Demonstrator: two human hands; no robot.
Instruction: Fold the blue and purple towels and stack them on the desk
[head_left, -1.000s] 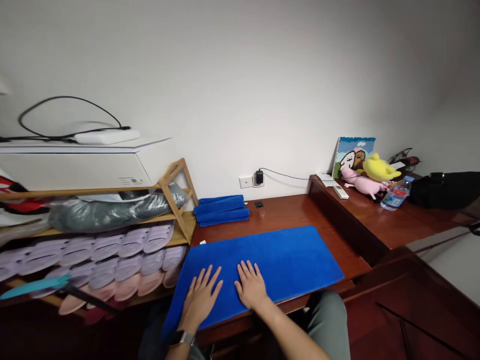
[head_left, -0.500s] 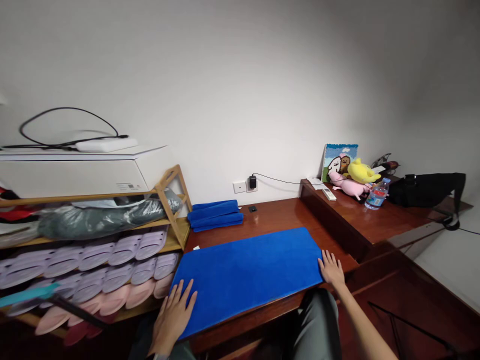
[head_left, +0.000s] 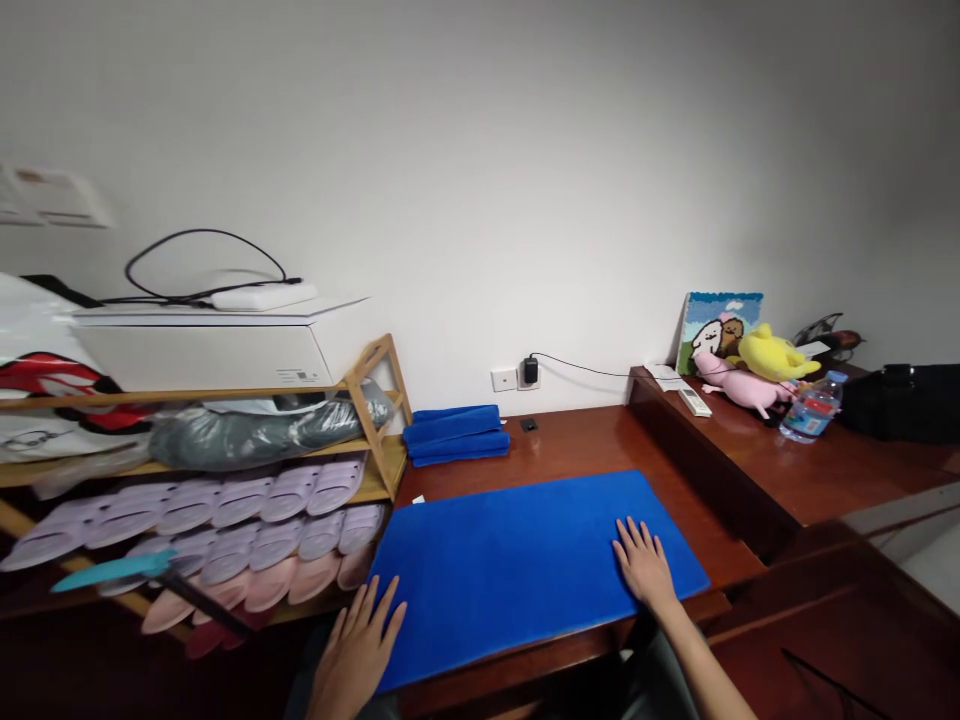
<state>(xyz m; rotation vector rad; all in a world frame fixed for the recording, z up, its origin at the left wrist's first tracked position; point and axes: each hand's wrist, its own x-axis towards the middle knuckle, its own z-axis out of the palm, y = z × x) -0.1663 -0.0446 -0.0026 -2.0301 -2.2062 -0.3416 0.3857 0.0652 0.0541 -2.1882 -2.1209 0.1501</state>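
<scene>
Hands lay open and well apart on a blue towel (head_left: 510, 590) atop a wooden desk (head_left: 585, 450): left hand (head_left: 356, 650) at its seven o'clock edge, right hand (head_left: 643, 565) near its four o'clock corner.

"What colours are showing on the desk?"

"A plain royal-blue cloth (head_left: 525, 575) is lying on a glossy reddish-brown desk (head_left: 577, 445), and folded blue towels (head_left: 456, 435) are matching it."

"And the shelves?"

"Lilac slippers (head_left: 247, 505) are filling one row, with pale pink slippers (head_left: 262, 590) showing below."

"Any pattern?"

"A tufted picture (head_left: 718, 333) is showing white and brown cartoon figures on green and sky-blue, beside a yellow plush toy (head_left: 772, 353)."
</scene>
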